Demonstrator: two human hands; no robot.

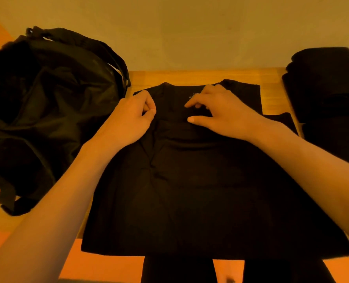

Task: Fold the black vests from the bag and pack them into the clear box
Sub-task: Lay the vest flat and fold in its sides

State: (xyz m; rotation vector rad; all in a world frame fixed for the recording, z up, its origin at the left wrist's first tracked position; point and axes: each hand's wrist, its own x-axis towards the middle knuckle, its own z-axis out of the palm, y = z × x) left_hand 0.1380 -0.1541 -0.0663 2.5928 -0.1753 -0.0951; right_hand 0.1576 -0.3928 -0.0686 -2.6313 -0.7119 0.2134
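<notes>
Left hand (131,119): fingers curled, pinching fabric beside the neckline.
Right hand (220,114): fingers spread, resting on the collar.
Vest (190,190): black, flat on counter (190,77), creased left.

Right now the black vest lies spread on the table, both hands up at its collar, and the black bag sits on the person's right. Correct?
Not quite. In the head view the black bag sits on the person's left. The rest holds: the vest lies spread on the table, left hand and right hand at its collar.
</notes>
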